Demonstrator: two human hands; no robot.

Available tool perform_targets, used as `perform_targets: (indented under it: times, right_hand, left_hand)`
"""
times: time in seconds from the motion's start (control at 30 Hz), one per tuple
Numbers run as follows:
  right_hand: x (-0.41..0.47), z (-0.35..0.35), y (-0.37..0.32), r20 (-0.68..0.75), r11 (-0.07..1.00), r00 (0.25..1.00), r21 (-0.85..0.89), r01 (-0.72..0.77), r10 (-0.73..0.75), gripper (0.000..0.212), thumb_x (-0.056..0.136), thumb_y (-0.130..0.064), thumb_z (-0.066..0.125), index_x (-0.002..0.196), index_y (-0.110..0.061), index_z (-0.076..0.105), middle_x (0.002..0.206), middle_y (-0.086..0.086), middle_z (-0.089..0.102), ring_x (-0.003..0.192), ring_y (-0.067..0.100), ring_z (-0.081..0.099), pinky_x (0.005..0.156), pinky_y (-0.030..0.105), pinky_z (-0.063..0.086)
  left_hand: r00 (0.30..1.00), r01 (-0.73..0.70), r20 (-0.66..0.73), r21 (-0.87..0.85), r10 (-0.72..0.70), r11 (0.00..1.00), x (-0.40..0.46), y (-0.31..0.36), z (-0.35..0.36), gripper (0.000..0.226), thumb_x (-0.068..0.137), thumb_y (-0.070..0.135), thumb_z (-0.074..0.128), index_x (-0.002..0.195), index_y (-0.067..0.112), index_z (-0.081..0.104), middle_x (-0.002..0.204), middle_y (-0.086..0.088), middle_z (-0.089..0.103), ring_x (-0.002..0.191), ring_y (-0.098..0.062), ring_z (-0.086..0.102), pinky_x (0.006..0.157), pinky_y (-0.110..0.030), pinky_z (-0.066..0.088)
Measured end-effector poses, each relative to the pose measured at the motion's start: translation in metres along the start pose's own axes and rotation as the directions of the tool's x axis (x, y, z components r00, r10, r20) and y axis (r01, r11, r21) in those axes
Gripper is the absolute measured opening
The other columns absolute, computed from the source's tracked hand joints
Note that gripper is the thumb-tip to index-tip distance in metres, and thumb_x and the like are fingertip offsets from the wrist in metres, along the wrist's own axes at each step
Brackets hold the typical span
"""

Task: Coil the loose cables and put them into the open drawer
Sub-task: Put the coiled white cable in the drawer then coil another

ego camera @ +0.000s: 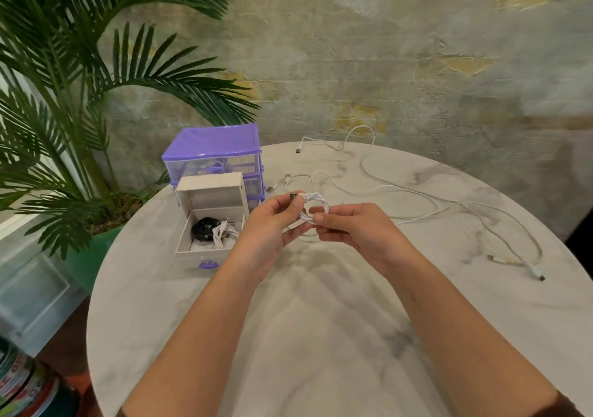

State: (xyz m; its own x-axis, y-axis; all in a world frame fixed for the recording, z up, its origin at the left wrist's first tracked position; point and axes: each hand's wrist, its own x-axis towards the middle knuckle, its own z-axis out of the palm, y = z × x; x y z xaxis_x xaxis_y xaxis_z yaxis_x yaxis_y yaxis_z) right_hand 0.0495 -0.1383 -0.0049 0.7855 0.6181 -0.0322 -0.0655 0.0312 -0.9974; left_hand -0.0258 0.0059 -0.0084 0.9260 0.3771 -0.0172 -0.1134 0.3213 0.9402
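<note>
Head view: a small white coil (313,207) sits at frame centre, held above the table (321,336) between both hands. The left hand (272,227) rises from the lower left, fingers curled, its thumb and forefinger pinching the coil's upper left edge where a USB plug (293,196) sticks out. The right hand (353,227) comes from the lower right, its fingertips (318,217) pinching the coil's lower right side. Both forearms stretch forward, converging at the coil.

Left of the hands, one open drawer (205,249) lies pulled out, holding two coiled cables, one black (202,229) and one white (224,233). Behind it stands one purple drawer unit (213,153) in the upper left of the tabletop.

Loose white cables (449,204) trail across the upper right of the table, several strands overlapping; their exact number cannot be told, though five free plugs show. A palm (80,95) fills the upper left of the frame.
</note>
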Motion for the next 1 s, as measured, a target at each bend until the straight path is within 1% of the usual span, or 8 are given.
perform_targets:
  times: [0.17, 0.3, 0.43, 0.53, 0.67, 0.77, 0.9, 1.0]
  right_hand:
    - [0.003, 0.001, 0.001, 0.015, 0.988, 1.0, 0.154, -0.023, 0.021, 0.018, 0.085, -0.004, 0.068, 0.101, 0.004, 0.072, 0.084, 0.012, 0.066, 0.077, 0.018, 0.06, 0.077, 0.026, 0.057]
    - [0.003, 0.005, 0.003, 0.015, 0.972, 1.0, 0.233, -0.02, 0.017, 0.011, 0.088, -0.007, 0.066, 0.093, -0.003, 0.074, 0.083, 0.009, 0.068, 0.077, 0.017, 0.06, 0.077, 0.026, 0.057]
    - [0.003, 0.005, 0.001, 0.02, 0.979, 1.0, 0.202, -0.003, -0.001, 0.012, 0.089, -0.01, 0.065, 0.095, -0.005, 0.075, 0.09, 0.009, 0.069, 0.081, 0.018, 0.059, 0.083, 0.03, 0.054]
    - [0.0, 0.005, -0.002, 0.041, 0.987, 0.999, 0.158, -0.027, 0.02, 0.012, 0.089, -0.013, 0.065, 0.094, -0.008, 0.075, 0.085, 0.002, 0.069, 0.082, 0.017, 0.059, 0.085, 0.034, 0.052]
    - [-0.003, 0.01, -0.002, 0.037, 0.994, 0.997, 0.087, -0.073, 0.07, 0.019, 0.088, -0.018, 0.067, 0.102, -0.007, 0.072, 0.088, 0.003, 0.062, 0.079, 0.019, 0.059, 0.075, 0.032, 0.052]
    - [-0.002, 0.018, 0.001, -0.059, 0.997, 0.996, 0.043, -0.065, 0.067, 0.018, 0.086, -0.019, 0.071, 0.1, -0.008, 0.07, 0.083, 0.005, 0.059, 0.067, 0.018, 0.059, 0.065, 0.03, 0.052]
    - [-0.001, 0.019, 0.003, -0.14, 0.994, 0.988, 0.096, -0.053, 0.067, 0.031, 0.081, -0.019, 0.077, 0.106, -0.001, 0.069, 0.083, 0.007, 0.065, 0.062, 0.018, 0.06, 0.062, 0.028, 0.053]
    - [-0.001, 0.018, 0.003, -0.141, 0.987, 0.988, 0.153, -0.04, 0.062, 0.03, 0.081, -0.014, 0.076, 0.106, 0.002, 0.071, 0.085, 0.009, 0.068, 0.064, 0.017, 0.061, 0.062, 0.026, 0.054]
  left_hand:
    - [1.0, 0.018, -0.02, -0.057, -0.019, 0.998, 0.001, 0.001, 0.001, 0.016, 0.093, 0.014, 0.061, 0.108, 0.01, 0.065, 0.101, -0.003, 0.07, 0.087, -0.009, 0.068, 0.074, -0.02, 0.055]
    - [0.999, 0.012, -0.032, -0.062, -0.014, 0.998, 0.0, 0.001, 0.001, 0.018, 0.093, 0.011, 0.06, 0.111, 0.007, 0.063, 0.1, -0.006, 0.072, 0.088, -0.011, 0.069, 0.074, -0.02, 0.055]
    - [0.999, 0.017, -0.04, -0.063, -0.019, 0.998, 0.0, 0.0, 0.001, 0.024, 0.094, 0.011, 0.06, 0.116, 0.004, 0.062, 0.105, -0.009, 0.071, 0.09, -0.013, 0.069, 0.076, -0.021, 0.056]
    - [0.999, 0.016, -0.04, -0.082, -0.019, 0.996, -0.001, 0.002, 0.003, 0.022, 0.094, 0.011, 0.059, 0.114, 0.005, 0.062, 0.101, -0.006, 0.071, 0.087, -0.011, 0.069, 0.075, -0.02, 0.056]
    - [0.999, -0.011, -0.035, -0.067, 0.008, 0.998, -0.002, 0.001, 0.005, 0.025, 0.094, 0.009, 0.058, 0.118, 0.003, 0.059, 0.101, -0.007, 0.072, 0.088, -0.013, 0.07, 0.077, -0.02, 0.056]
    - [0.999, -0.019, -0.036, -0.057, 0.017, 0.998, -0.004, 0.0, 0.007, 0.029, 0.095, 0.008, 0.057, 0.123, -0.001, 0.055, 0.107, -0.013, 0.072, 0.094, -0.017, 0.07, 0.077, -0.021, 0.056]
    - [0.998, -0.033, -0.057, -0.106, 0.027, 0.994, -0.004, 0.002, 0.007, 0.027, 0.095, 0.006, 0.056, 0.122, 0.005, 0.053, 0.107, -0.01, 0.072, 0.095, -0.015, 0.069, 0.081, -0.026, 0.058]
    - [0.999, -0.017, -0.044, -0.107, 0.013, 0.994, -0.004, 0.005, 0.008, 0.026, 0.095, 0.007, 0.055, 0.12, 0.011, 0.058, 0.102, -0.007, 0.072, 0.095, -0.015, 0.069, 0.084, -0.03, 0.057]
